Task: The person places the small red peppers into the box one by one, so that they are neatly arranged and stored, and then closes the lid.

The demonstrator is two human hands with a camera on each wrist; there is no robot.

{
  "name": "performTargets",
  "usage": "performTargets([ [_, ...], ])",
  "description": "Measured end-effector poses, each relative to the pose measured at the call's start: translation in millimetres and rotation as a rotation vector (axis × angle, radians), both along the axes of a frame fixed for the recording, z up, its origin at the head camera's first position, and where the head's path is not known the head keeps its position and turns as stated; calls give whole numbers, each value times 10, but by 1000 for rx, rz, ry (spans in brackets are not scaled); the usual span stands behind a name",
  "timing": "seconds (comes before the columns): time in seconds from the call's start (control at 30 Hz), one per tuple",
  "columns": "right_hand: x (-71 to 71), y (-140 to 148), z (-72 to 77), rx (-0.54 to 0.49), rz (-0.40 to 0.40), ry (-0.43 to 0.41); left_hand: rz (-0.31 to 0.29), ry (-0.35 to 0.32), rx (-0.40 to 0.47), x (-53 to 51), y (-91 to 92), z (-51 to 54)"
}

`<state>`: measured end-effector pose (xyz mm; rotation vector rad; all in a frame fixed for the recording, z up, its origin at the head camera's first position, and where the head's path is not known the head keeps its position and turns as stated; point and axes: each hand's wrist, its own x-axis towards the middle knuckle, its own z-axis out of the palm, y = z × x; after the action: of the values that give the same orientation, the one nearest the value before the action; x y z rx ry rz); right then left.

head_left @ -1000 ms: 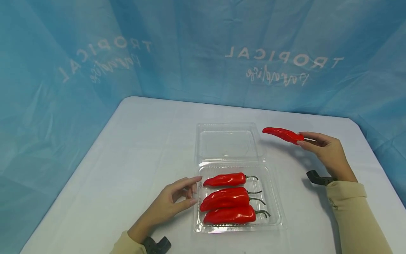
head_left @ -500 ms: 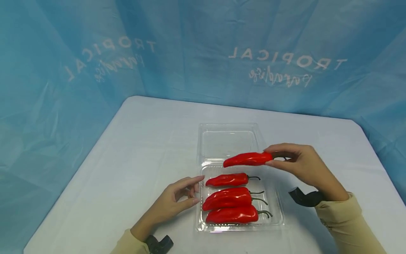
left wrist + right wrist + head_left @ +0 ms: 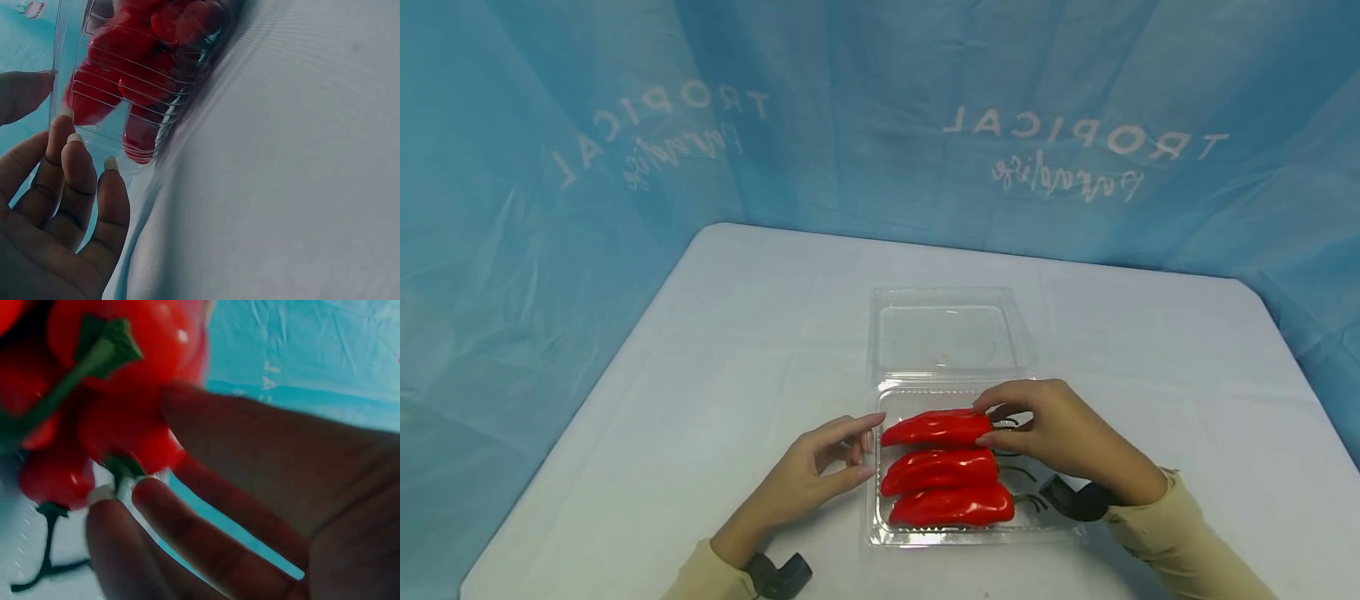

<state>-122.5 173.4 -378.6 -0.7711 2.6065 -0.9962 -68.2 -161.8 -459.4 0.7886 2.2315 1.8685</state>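
A clear plastic clamshell box [image 3: 973, 537] lies unfolded on the table, several red peppers in its base. My right hand [image 3: 1060, 425] pinches the stem end of a red pepper [image 3: 936, 429] over the back row, thumb in front and fingers behind. Another pepper [image 3: 940, 471] and the front pepper [image 3: 951, 507] lie below it, green stems pointing right. In the right wrist view a stem [image 3: 69, 381] crosses close to the camera. My left hand [image 3: 805, 475] touches the box's left edge, thumb and index finger spread along it. Ridged walls [image 3: 137, 69] show in the left wrist view.
The box's transparent lid [image 3: 940, 337] lies flat behind the base. White cloth covers the table [image 3: 760, 333], which ends at a blue printed curtain [image 3: 865, 125] at the back and left. Dark wrist mounts [image 3: 1078, 500] sit under both hands.
The right hand has carried the pepper from the table's right side leftward and down into the box, onto the back row. The left hand has stayed at the box's left edge.
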Motion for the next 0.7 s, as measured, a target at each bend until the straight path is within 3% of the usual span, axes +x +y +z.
performTargets([
  [0.1,-5,61,77,7,21,17,-3,10,8,0,-6,1],
  [0.2,-46,183,174,-5,-23,77,-1,14,15,-3,-11,4],
  [0.33,-190,403,213,-28,-195,208,7,18,12,-5,-25,6],
  [0.4,-291,511,159,-66,-301,209,12,19,10,-5,-39,-1],
  [0.53,-498,656,-103,-228,-455,51,24,18,19,3,-67,-19],
  [0.7,-664,653,-475,-385,-488,-175,64,0,31,26,-85,-12],
])
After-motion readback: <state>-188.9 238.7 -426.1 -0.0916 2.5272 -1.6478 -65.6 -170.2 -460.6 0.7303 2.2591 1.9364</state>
